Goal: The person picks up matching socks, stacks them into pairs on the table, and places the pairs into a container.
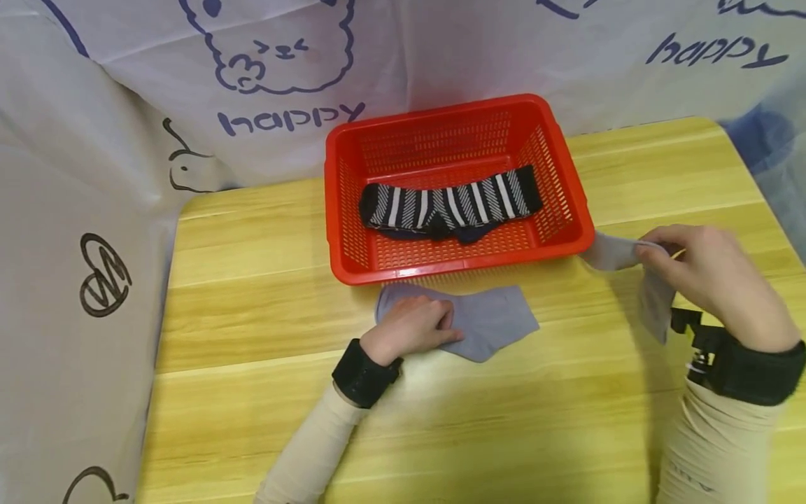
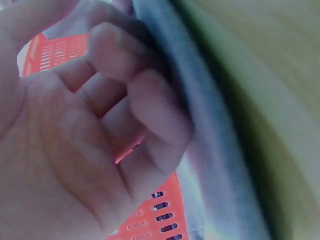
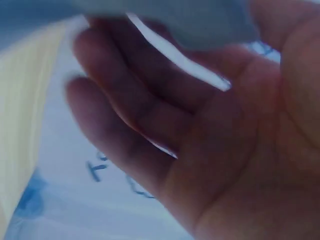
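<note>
A grey sock point(image 1: 491, 315) lies flat on the table just in front of the red basket. My left hand point(image 1: 412, 325) rests on it, the bent fingers touching the cloth; in the left wrist view the fingertips point(image 2: 160, 107) meet the sock's surface. Off the basket's right front corner, my right hand point(image 1: 711, 273) pinches a second grey sock point(image 1: 658, 301) between thumb and fingers. Part of that sock hangs down, and another part stretches left toward the basket. The right wrist view shows its cloth point(image 3: 210, 25) blurred above the palm.
The red plastic basket point(image 1: 441, 269) stands at the back of the wooden table point(image 1: 252, 315). Inside lie black-and-white striped socks point(image 1: 466, 203) with something dark blue under them. White cloth point(image 1: 472, 56) printed with drawings hangs behind and at the left.
</note>
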A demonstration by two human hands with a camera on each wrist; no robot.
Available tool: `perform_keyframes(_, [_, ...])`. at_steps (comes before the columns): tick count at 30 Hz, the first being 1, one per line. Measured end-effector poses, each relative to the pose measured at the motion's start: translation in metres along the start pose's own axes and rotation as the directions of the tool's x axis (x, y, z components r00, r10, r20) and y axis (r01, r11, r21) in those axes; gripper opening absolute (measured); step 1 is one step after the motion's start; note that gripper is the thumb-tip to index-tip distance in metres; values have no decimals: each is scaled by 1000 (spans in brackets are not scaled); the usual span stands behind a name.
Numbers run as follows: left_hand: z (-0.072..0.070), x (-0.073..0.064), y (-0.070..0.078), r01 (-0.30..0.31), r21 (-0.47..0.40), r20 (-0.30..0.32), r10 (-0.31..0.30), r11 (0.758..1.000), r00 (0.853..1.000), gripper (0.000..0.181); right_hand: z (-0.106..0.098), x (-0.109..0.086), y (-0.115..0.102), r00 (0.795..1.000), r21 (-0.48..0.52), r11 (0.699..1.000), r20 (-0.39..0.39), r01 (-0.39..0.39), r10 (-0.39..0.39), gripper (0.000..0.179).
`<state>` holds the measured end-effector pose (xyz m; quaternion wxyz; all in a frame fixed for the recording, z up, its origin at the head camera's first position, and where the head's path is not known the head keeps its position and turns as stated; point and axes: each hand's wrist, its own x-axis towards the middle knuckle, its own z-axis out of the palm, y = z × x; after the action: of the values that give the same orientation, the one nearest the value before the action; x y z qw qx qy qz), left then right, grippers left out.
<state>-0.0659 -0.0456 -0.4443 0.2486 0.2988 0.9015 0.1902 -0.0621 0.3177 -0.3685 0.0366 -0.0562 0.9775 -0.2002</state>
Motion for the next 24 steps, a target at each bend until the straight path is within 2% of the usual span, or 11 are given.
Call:
perform_keyframes(3, [-3, -1, 0, -8, -53, 11, 9, 999, 1000, 34, -1, -6, -13, 994, -26, 996, 66, 87, -85, 16])
perform_keyframes(7, [-7, -3, 2, -51, -125, -20, 49, 991, 999, 37, 4, -11, -32, 973, 9, 977, 88, 212, -211, 5])
perform_keyframes(10, [-9, -4, 6, -132, -149, -65, 123, 980, 990, 36, 10, -14, -47, 948, 67, 952, 88, 300, -305, 6])
perform_keyframes(13, [-11, -6, 12, -235, -172, -111, 218, 957, 970, 27, 14, -14, -63, 922, 130, 924, 107, 359, -373, 11])
perform_keyframes(15, [-14, -9, 17, -301, -193, -152, 275, 934, 949, 17, 17, -15, -72, 898, 174, 898, 110, 405, -426, 14])
perform_keyframes(17, [-18, -13, 23, -369, -217, -205, 327, 904, 923, 12, 20, -15, -81, 877, 219, 873, 118, 435, -466, 16])
perform_keyframes(19, [-22, -18, 27, -444, -218, -274, 382, 869, 883, 17, 23, -15, -89, 855, 253, 850, 129, 462, -503, 17])
perform_keyframes(22, [-27, -22, 30, -540, -179, -366, 454, 823, 813, 33, 28, -17, -101, 827, 290, 829, 166, 479, -536, 17])
perform_keyframes(24, [-28, -23, 31, -569, -135, -388, 485, 811, 784, 46, 32, -18, -108, 806, 299, 815, 190, 496, -561, 16])
